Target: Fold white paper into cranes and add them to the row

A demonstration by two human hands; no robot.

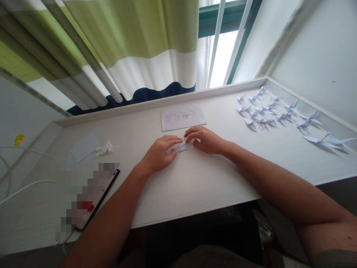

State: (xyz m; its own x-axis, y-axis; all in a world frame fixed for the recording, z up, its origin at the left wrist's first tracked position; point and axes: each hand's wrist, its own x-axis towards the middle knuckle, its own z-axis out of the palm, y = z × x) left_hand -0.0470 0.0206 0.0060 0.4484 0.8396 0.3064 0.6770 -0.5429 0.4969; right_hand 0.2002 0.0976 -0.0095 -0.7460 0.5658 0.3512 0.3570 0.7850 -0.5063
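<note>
A small piece of folded white paper (184,146) lies on the white desk between my two hands. My left hand (161,153) grips its left end, with the thumb towards me and the fingers along the far side. At its right end my right hand (208,140) has bent fingers pressing on the paper, thumb close to the index finger. Parts of the paper are hidden under the fingers. Just beyond the hands lies a flat sheet with a printed table (182,118).
Several folded paper cranes (260,111) stand at the back right of the desk (200,186). To the left are loose white sheets (85,149), a crumpled tissue (105,148), a partly blurred tablet-like device (96,201) and white cables (30,188). A raised rim (156,101) borders the back.
</note>
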